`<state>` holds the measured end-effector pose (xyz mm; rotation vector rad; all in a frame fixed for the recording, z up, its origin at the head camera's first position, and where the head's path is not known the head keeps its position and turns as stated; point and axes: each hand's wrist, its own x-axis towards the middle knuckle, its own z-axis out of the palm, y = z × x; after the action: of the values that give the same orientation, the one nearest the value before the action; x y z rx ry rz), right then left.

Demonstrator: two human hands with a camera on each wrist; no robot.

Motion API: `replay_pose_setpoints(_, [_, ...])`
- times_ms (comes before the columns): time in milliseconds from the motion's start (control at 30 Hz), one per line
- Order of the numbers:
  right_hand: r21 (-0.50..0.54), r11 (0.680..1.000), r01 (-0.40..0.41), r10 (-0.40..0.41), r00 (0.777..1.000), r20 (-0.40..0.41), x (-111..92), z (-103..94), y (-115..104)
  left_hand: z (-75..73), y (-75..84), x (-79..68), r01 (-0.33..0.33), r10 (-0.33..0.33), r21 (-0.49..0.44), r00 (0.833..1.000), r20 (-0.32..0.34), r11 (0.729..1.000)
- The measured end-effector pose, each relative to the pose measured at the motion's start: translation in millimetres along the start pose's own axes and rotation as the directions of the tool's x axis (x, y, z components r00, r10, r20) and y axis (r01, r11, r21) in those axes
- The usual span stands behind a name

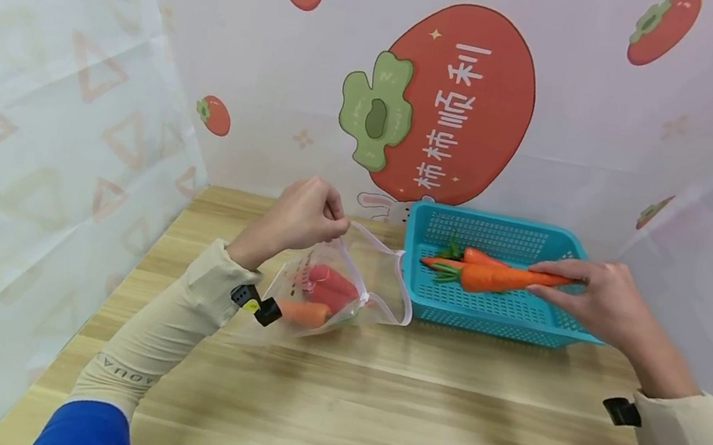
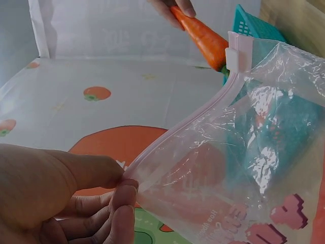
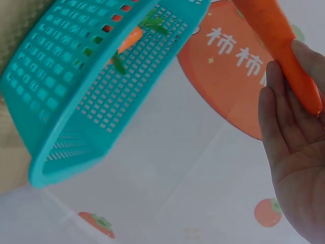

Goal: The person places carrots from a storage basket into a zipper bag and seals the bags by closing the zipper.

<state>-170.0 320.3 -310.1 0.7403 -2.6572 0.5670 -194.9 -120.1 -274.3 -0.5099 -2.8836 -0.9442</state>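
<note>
My left hand [image 1: 300,219] pinches the rim of a clear zip bag [image 2: 188,168] between thumb and fingertips. The bag's mouth gapes toward the right, with a white slider [image 2: 232,59] on its pale pink zip. Inside lie an orange carrot-like piece [image 1: 306,314] and something red [image 1: 333,284], seen through the plastic. My right hand [image 1: 611,299] grips an orange carrot [image 1: 493,279] by its tapered end, over the blue basket [image 1: 489,325]. The carrot's green top points left, toward the bag. More carrots [image 1: 481,257] with green leaves lie in the basket, partly hidden behind the held one.
The basket stands at the back of the wooden table [image 1: 351,413], close to the printed backdrop [image 1: 579,135]. The bag sits just left of it, its mouth near the basket's left wall. A white patterned sheet [image 1: 24,116] hangs along the left side.
</note>
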Motion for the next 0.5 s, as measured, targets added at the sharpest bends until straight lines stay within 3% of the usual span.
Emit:
replay_pose_setpoints(233, [0.022, 0.995, 0.099, -0.098, 0.994, -0.043, -1.8, -8.7, -14.9, 1.4, -0.4, -0.2, -0.008, 0.008, -0.003, 1.0, -0.001, 1.0])
replay_pose_setpoints(500, [0.073, 0.972, 0.222, -0.214, 0.972, -0.101, -0.6, -21.2, -33.2, 1.6, 0.7, -0.4, -0.005, 0.005, -0.003, 1.0, -0.001, 1.0])
